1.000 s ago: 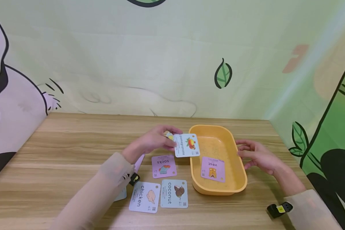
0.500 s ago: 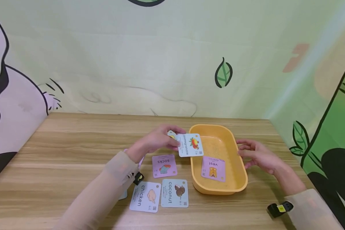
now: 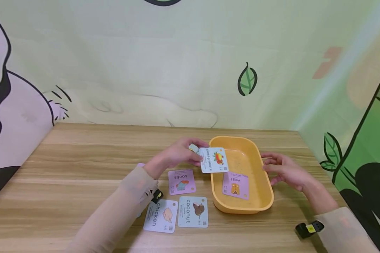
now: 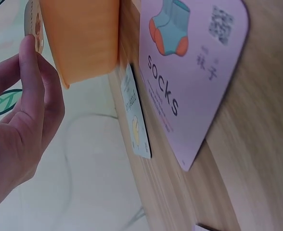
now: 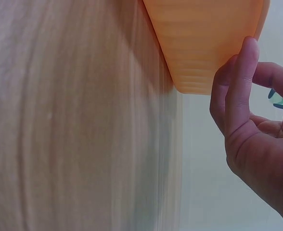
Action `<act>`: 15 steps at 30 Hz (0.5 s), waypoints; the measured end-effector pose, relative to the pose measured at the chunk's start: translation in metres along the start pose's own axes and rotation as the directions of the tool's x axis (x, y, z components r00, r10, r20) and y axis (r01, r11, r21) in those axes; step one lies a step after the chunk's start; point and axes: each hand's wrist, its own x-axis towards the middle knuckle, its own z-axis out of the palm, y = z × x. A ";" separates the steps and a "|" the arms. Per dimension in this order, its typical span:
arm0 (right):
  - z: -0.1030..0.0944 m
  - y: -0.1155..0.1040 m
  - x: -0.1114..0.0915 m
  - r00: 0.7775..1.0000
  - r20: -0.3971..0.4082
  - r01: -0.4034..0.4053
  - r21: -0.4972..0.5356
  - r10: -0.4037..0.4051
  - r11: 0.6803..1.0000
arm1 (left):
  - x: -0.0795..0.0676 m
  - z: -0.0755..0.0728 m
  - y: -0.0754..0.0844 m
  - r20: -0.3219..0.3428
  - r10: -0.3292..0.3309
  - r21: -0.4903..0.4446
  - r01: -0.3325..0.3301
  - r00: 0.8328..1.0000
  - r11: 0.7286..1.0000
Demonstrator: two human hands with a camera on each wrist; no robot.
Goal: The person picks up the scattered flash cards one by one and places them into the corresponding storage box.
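Note:
In the head view my left hand [image 3: 180, 154] pinches a pale blue pomegranate picture card [image 3: 214, 160] by its left edge, over the left rim of the yellow plastic bin [image 3: 221, 207]. The left wrist view shows the same card [image 4: 34, 19] at the fingertips, nearly edge-on. Inside the bin lies a purple vest card [image 3: 235, 185]. My right hand [image 3: 286, 171] is at the bin's right side; in the right wrist view a fingertip touches the bin's wall [image 5: 199, 43] near the rim, the other fingers loosely bent.
Left of the bin lie a purple socks card [image 3: 182, 182], a coconut card [image 3: 193, 212] and a chicken card [image 3: 160, 216]. Another light card [image 4: 135, 113] lies behind the socks card. Under the left forearm a purple card [image 3: 140, 165] is mostly hidden. A printed cloth wall stands behind the table.
My left hand has moved a little to the right with the pomegranate card, bringing it further over the bin. The right hand and the bin have stayed in place.

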 end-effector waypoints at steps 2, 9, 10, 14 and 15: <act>0.000 0.000 0.000 1.000 0.002 0.003 0.006 -0.003 1.000 | 0.001 0.001 0.001 0.007 0.008 0.006 -0.008 1.000 1.000; 0.000 -0.001 0.000 1.000 0.005 0.007 0.010 -0.007 1.000 | 0.003 0.005 0.004 0.008 0.019 0.026 -0.020 1.000 0.999; 0.000 -0.001 0.000 1.000 0.005 0.007 0.010 -0.008 1.000 | 0.003 0.006 0.003 0.012 0.025 0.030 -0.025 1.000 0.999; 0.000 0.001 0.001 1.000 0.001 0.007 0.007 -0.007 1.000 | 0.006 0.009 0.002 0.018 0.034 0.034 -0.035 0.999 0.999; 0.000 0.001 0.001 1.000 0.001 0.006 0.008 -0.006 1.000 | 0.006 0.010 0.002 0.018 0.036 0.035 -0.036 0.999 0.999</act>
